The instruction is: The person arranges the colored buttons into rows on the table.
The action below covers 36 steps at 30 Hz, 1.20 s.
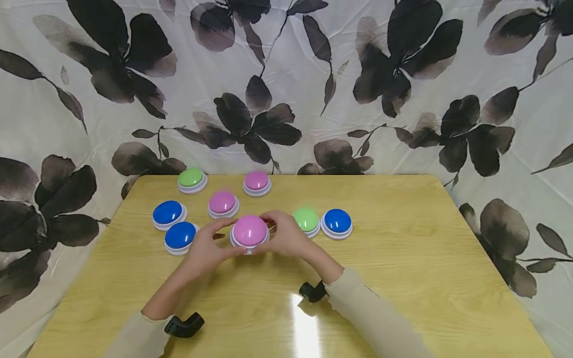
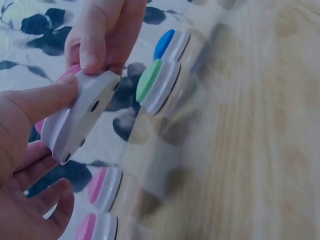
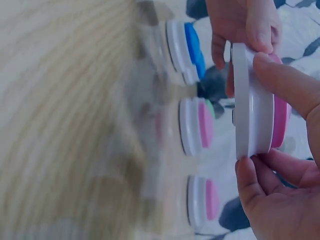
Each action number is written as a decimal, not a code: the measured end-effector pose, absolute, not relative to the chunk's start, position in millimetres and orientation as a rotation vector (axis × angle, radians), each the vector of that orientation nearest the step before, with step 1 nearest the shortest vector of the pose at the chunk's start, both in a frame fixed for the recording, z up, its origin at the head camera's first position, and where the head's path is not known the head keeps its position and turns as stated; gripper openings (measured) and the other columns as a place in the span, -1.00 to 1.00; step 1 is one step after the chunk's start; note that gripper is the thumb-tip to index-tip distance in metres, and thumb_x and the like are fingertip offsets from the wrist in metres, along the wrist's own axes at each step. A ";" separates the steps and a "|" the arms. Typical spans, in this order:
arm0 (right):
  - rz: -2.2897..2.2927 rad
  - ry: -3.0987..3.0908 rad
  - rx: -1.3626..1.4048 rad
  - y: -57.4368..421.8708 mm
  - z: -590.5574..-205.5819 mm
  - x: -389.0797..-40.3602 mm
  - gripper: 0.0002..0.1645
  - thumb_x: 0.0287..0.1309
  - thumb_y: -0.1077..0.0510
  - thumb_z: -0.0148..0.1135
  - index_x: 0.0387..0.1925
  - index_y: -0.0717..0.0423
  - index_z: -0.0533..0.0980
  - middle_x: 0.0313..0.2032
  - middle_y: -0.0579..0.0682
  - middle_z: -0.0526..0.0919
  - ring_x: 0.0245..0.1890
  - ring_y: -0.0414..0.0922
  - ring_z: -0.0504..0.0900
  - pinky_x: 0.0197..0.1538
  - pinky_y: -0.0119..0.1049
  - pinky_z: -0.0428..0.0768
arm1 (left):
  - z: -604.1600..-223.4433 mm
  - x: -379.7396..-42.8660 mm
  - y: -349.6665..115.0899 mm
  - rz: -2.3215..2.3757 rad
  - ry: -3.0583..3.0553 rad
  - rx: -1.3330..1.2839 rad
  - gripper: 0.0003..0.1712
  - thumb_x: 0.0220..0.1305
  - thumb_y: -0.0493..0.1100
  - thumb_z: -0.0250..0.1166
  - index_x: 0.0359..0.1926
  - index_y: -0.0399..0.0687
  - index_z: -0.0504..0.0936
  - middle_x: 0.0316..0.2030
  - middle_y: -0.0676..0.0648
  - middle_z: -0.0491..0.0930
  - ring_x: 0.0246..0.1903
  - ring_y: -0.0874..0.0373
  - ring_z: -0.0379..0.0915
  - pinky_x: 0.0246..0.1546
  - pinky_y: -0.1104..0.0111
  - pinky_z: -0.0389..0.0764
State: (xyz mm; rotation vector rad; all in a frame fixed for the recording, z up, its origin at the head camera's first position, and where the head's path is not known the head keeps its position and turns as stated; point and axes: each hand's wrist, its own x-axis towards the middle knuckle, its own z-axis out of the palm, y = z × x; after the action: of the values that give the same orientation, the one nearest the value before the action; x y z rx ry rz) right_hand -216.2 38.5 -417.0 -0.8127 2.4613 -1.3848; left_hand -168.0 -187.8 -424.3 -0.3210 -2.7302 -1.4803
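A pink push button [image 1: 249,230] with a white round base is held up off the table between both hands. My left hand [image 1: 207,251] grips its left side, thumb at the near edge and fingers at the far edge. From the other side, my right hand [image 1: 286,234] grips it the same way. Small dark feet show on the underside of the white base [image 2: 82,120] in the left wrist view. In the right wrist view the pink dome [image 3: 281,122] points away from the table. Beside the right hand stands a green button [image 1: 306,220]; a blue button [image 1: 180,235] is just left of the left hand.
Another blue button [image 1: 167,213] sits at the left, and one more blue button [image 1: 337,222] touches the green one at right. Two pink buttons [image 1: 222,203] and a green button [image 1: 191,179] stand farther back on the wooden table [image 1: 403,278]. Floral cloth [image 1: 331,99] hangs behind.
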 end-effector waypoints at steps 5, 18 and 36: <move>-1.444 2.479 -0.758 56.7 -416.2 -213.0 -0.11 -0.31 0.02 0.67 0.14 0.14 0.49 -0.03 -0.05 0.57 -0.10 -0.17 0.55 -0.04 -0.25 0.59 | -424.0 -174.3 -173.1 -1.466 -2.762 -0.378 -0.16 -0.03 0.10 0.55 0.27 -0.01 0.47 0.22 -0.05 0.46 0.25 0.00 0.30 0.15 -0.01 0.42; -1.432 2.535 -0.627 102.4 -404.3 -220.8 -0.11 -0.28 -0.04 0.66 0.16 0.07 0.49 -0.02 -0.10 0.58 -0.04 -0.12 0.53 -0.09 -0.24 0.58 | -415.8 -202.3 -133.8 -1.548 -2.679 -0.567 -0.23 -0.04 0.09 0.56 0.23 0.04 0.53 0.16 0.05 0.50 0.17 0.04 0.37 0.07 0.08 0.47; -1.357 2.506 -0.592 177.5 -375.0 -241.0 -0.06 -0.16 0.06 0.60 0.27 0.18 0.37 0.04 0.10 0.53 -0.05 0.00 0.54 -0.05 -0.13 0.59 | -410.0 -236.2 -60.0 -1.656 -2.609 -0.706 -0.23 0.05 0.00 0.52 0.28 -0.05 0.47 0.15 0.02 0.49 0.10 0.17 0.38 0.05 0.05 0.49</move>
State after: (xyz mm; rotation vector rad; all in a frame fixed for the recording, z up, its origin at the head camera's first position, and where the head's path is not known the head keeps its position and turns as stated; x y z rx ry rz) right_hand -241.0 177.5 -375.0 -0.5915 2.5057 -1.3571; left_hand -236.2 -60.0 -410.0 -0.7057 -2.6085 -1.6555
